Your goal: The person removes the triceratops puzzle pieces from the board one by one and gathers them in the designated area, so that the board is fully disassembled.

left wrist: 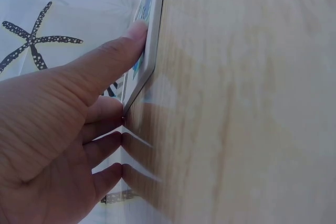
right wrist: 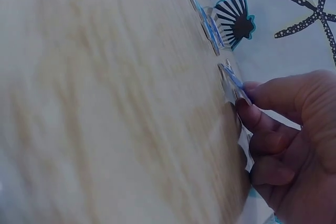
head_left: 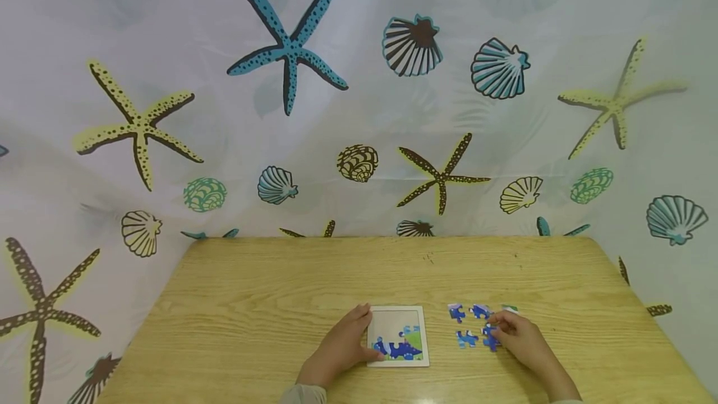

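A square white-rimmed puzzle tray [head_left: 426,336] lies on the table, with blue and green pieces fitted along its lower part and up its right side. My left hand [head_left: 341,343] holds the tray by its left side. In the left wrist view the thumb [left wrist: 137,30] lies over the rim and the other fingers are by its edge. Right of the tray, my right hand [head_left: 523,340] pinches a blue puzzle piece [right wrist: 237,81] between thumb and index finger, low at the table. Another blue-and-white puzzle piece [right wrist: 207,24] lies just beyond it.
Loose puzzle pieces lie around the right hand: one upper left [head_left: 457,312], one at the top [head_left: 479,310], one lower left [head_left: 467,338] and a partly covered green one [head_left: 510,308]. The wooden table [head_left: 269,279] ends at a curtain [head_left: 336,111] printed with starfish and shells.
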The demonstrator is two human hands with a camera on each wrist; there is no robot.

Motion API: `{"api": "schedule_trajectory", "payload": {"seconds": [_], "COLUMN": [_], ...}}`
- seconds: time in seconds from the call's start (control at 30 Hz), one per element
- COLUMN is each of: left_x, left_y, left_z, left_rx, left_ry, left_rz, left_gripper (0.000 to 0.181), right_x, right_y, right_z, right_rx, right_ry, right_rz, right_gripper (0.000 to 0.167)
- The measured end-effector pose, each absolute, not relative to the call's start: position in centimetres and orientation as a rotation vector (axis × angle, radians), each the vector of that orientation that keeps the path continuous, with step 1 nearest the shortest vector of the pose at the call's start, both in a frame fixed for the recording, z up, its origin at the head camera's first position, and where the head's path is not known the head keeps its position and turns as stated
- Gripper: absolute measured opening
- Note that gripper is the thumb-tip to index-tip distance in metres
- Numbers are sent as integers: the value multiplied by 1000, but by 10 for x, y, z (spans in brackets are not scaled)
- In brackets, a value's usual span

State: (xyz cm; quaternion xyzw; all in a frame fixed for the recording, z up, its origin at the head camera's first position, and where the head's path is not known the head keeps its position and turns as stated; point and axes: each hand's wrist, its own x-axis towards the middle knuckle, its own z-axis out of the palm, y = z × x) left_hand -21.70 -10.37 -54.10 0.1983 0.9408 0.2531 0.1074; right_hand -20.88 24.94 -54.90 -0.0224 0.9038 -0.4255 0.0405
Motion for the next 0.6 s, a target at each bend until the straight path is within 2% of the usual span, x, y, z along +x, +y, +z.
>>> {"api": "schedule_trajectory", "payload": {"seconds": [0.6], "left_x": [-217], "left_y": [-104], "left_z": [-543], "left_rx": [572], "left_ry": [2767], "left_rz": [757], "left_gripper": [87], "right_x": [-209], "right_y": [249], "right_z": [-552], "right_rx": [-39], "right_ry": [2843], "right_rz": [-1220], "right_gripper": [14]}}
